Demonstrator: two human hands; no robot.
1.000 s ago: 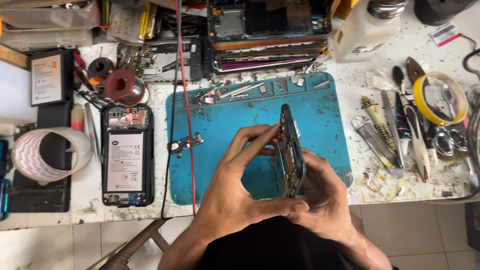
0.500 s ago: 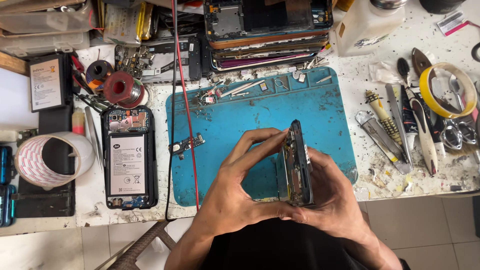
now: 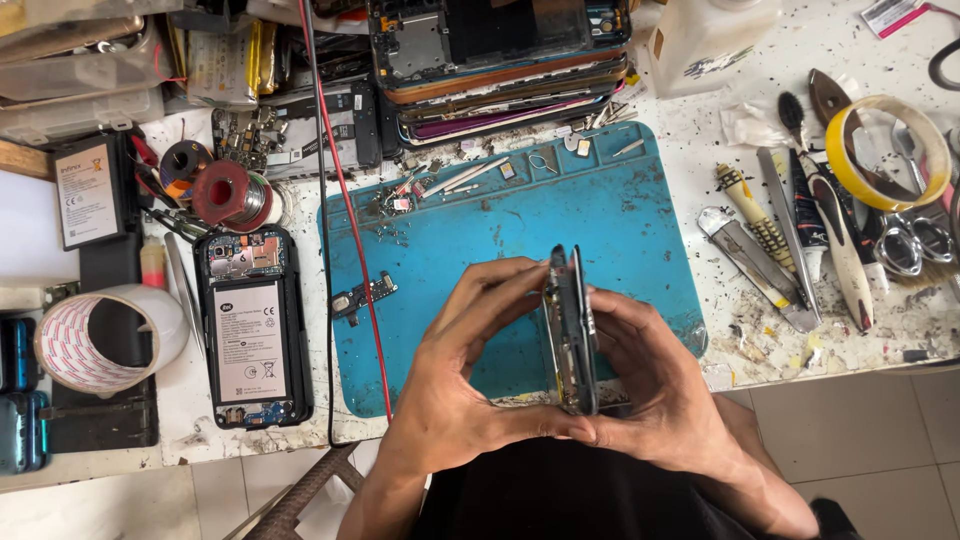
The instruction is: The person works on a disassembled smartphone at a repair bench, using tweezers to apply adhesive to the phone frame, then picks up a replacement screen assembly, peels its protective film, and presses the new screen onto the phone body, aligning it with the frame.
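The left hand and right hand pinch an opened phone on edge between them, above the blue mat — seemingly pressing or parting its halves. Next likely calls for even fingertip pressure along the seam.

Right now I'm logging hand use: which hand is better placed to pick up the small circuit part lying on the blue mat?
Left. The left hand is on the small circuit part's side; the right hand sits beyond the phone.

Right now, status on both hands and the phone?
Left hand and right hand both grip phone, held edge-on above blue mat. Small loose board lies left, clear.
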